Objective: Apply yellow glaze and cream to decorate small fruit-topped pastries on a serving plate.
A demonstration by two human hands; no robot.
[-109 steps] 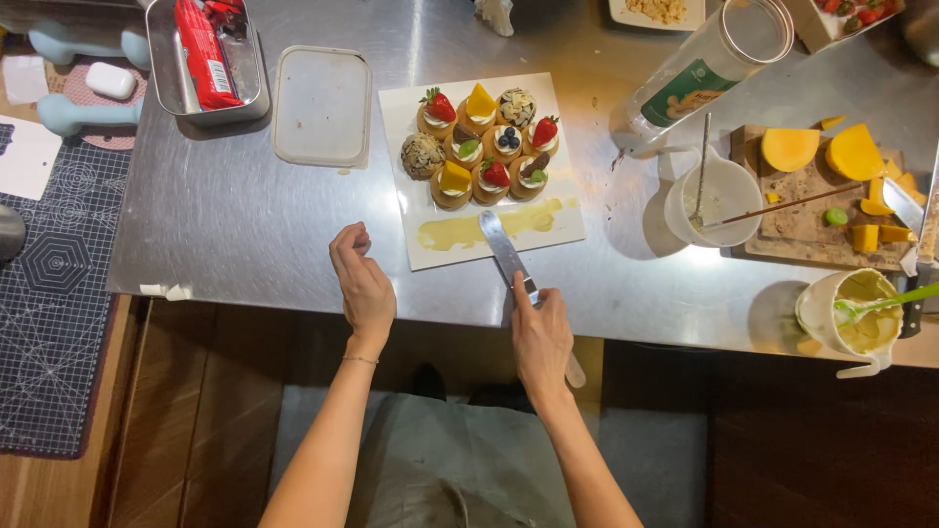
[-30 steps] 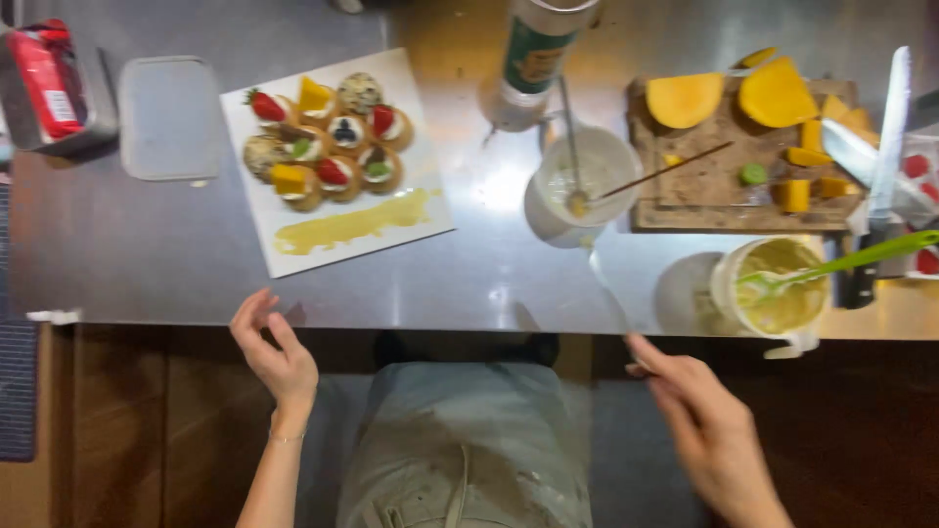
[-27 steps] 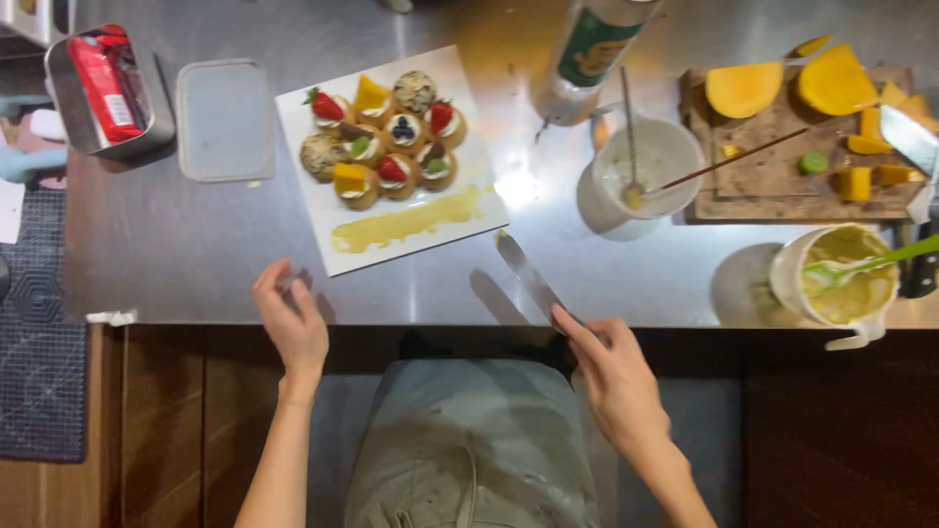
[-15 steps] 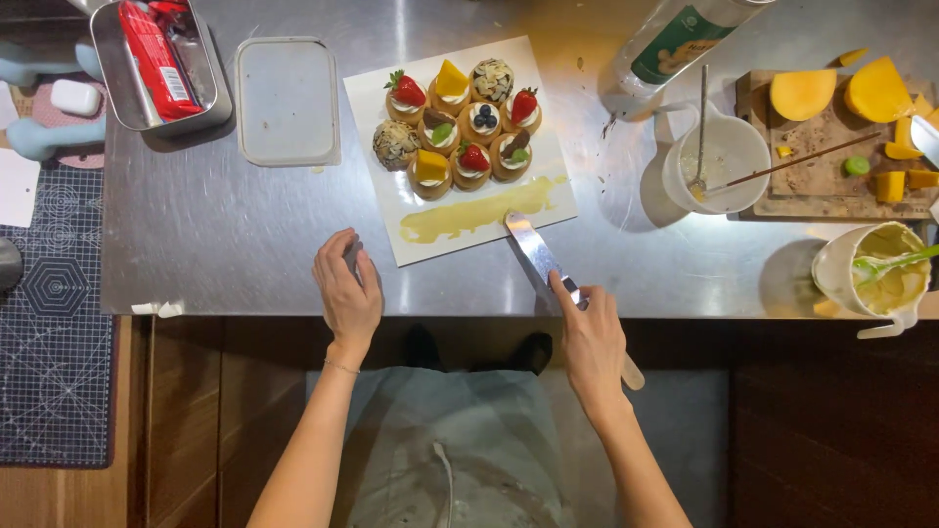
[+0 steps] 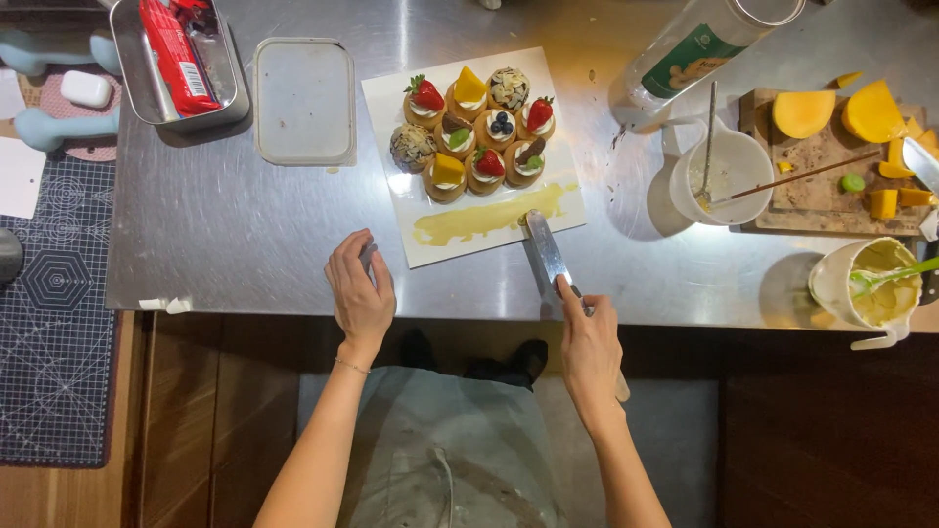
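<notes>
A square white plate (image 5: 391, 103) lies on the steel counter, bearing several small fruit-topped tarts (image 5: 473, 132) and a yellow sauce smear (image 5: 487, 215) along its near edge. My right hand (image 5: 589, 344) grips a palette knife (image 5: 544, 251); its blade tip touches the right end of the smear. My left hand (image 5: 360, 293) rests flat on the counter just off the plate's near-left corner, fingers together, holding nothing.
A lidded clear container (image 5: 303, 100) and a metal tray with a red packet (image 5: 176, 61) sit at the back left. At right are a white jug (image 5: 719, 176), a tall bottle (image 5: 706, 41), a cutting board with mango pieces (image 5: 841, 156), and a cup of yellow sauce (image 5: 873, 291).
My right hand came up from below the counter with the palette knife and brought its tip to the sauce smear. My left hand settled on the counter by the plate's corner.
</notes>
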